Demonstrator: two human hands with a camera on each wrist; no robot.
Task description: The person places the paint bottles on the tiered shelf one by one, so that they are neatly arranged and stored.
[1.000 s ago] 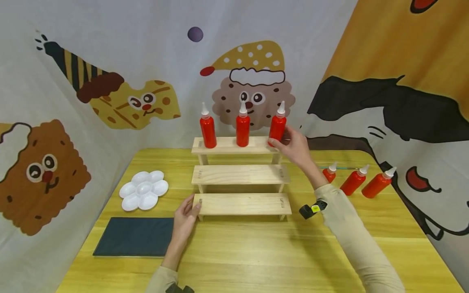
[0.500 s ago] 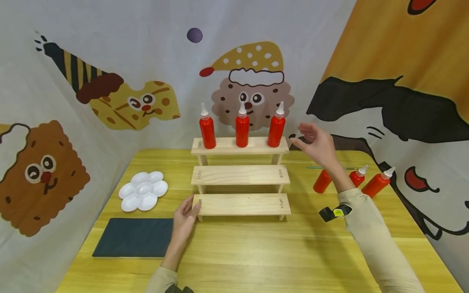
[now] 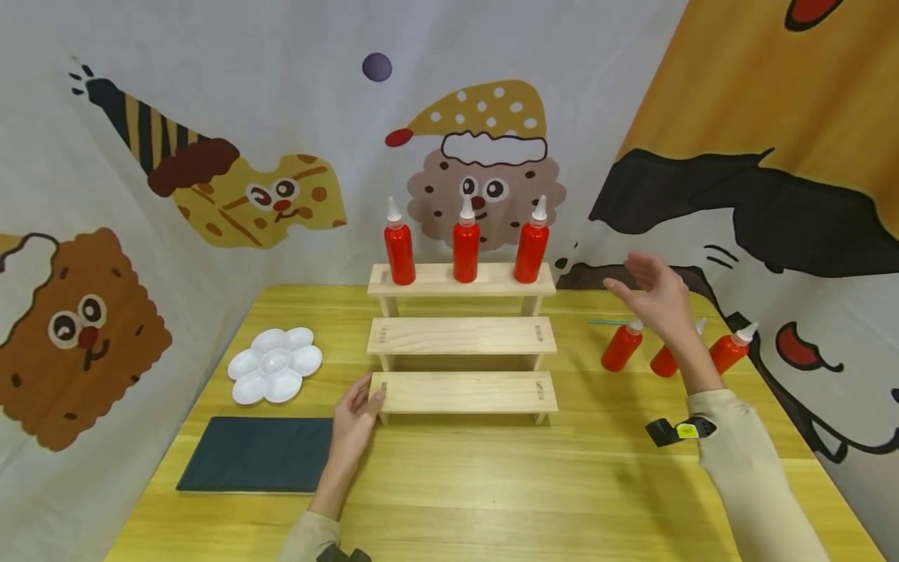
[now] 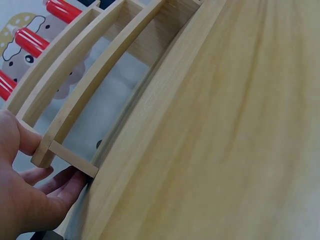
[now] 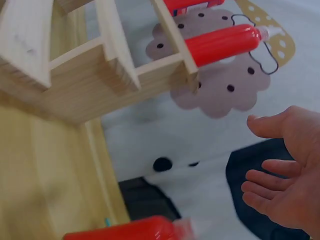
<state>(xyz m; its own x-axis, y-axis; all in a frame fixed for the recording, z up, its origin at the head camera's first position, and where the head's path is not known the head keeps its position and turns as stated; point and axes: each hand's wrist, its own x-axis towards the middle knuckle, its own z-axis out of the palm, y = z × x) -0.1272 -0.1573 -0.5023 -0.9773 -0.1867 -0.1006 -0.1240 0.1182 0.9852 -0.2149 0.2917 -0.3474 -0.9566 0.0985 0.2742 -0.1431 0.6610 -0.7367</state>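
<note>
A three-tier wooden display stand (image 3: 463, 392) stands on the table, three red squeeze bottles with white nozzle caps upright along its top tier: left bottle (image 3: 400, 256), middle bottle (image 3: 466, 254), right bottle (image 3: 531, 256). My left hand (image 3: 353, 421) holds the left end of the lowest tier. In the left wrist view its thumb lies at the board and the fingers (image 4: 70, 187) reach beneath, by the leg. Holding nothing, my right hand (image 3: 660, 295) is raised to the right of the stand, fingers apart from the thumb. Behind that arm are three more red bottles (image 3: 621, 348) on the table.
A white flower-shaped paint palette (image 3: 275, 364) lies left of the stand, with a dark rectangular board (image 3: 254, 454) in front of it. A thin teal stick (image 3: 607, 321) lies behind the right-hand bottles. A cartoon-printed cloth (image 3: 337, 140) hangs behind the table.
My right hand has let go of the right bottle on the top tier and moved right, over the bottles on the table. My left hand has stayed on the stand.
</note>
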